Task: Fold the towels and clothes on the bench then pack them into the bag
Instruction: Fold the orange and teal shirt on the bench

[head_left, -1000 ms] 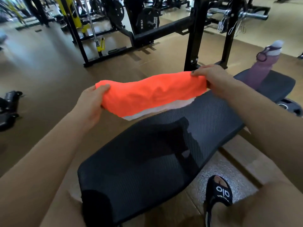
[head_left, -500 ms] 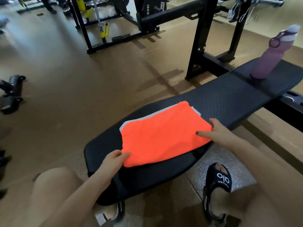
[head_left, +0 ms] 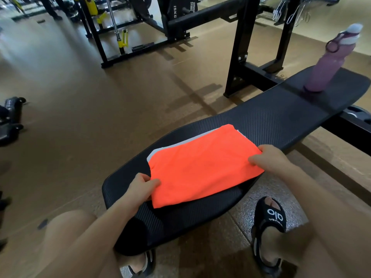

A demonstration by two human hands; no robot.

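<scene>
On the bench [head_left: 271, 121], my left hand [head_left: 140, 187] and right hand [head_left: 267, 159] pinch opposite short ends of the orange towel [head_left: 202, 167], its long axis running between them.

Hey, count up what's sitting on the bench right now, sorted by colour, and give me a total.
Orange: 1, the folded orange cloth, gripped by the left hand and right hand
Grey-white: 1, the pale layer showing under it
Purple: 1, the water bottle standing at the bench's far end
Total: 3

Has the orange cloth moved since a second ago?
Yes. The orange cloth came down from mid-air onto the bench; both hands, left hand and right hand, grip its edges.
</scene>
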